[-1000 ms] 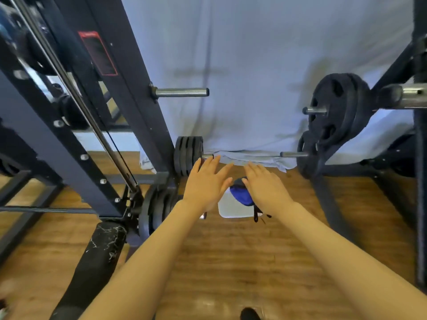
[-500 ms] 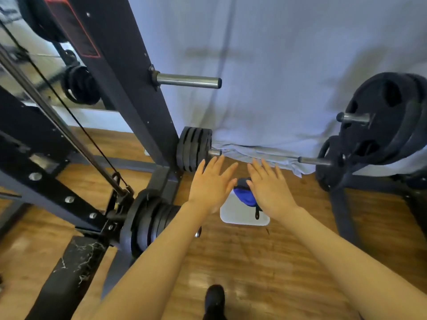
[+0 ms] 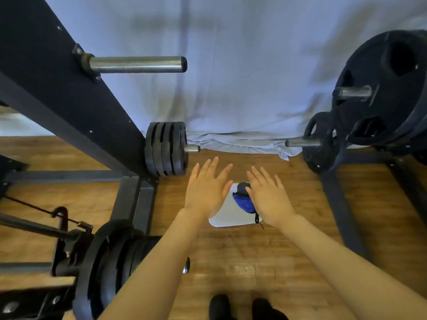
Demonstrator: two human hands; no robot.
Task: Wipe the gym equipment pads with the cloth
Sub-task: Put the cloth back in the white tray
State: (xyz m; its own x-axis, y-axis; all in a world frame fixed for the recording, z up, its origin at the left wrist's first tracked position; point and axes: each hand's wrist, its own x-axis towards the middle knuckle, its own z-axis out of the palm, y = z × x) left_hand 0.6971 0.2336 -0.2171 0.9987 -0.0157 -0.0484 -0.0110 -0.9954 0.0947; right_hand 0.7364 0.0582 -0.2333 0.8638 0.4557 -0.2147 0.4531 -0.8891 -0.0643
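Note:
A blue and dark cloth bundle (image 3: 244,200) lies on a white flat square (image 3: 228,215) on the wooden floor, partly hidden behind my hands. My left hand (image 3: 206,189) is stretched out flat with fingers apart, just left of the white square and above it. My right hand (image 3: 268,195) is also flat and spread, over the right side of the bundle. Neither hand holds anything. No pad is in view.
A black slanted rack post (image 3: 69,105) with a steel peg (image 3: 136,64) stands at left, with small weight plates (image 3: 165,148) at its foot and more plates (image 3: 108,262) lower left. Large plates (image 3: 383,88) hang at right. A pale sheet (image 3: 242,77) covers the back. My shoes (image 3: 245,308) show below.
The view has tilted down and moved closer to the floor. Both hands stay spread and have come nearer to the cloth bundle. My shoes have come into view.

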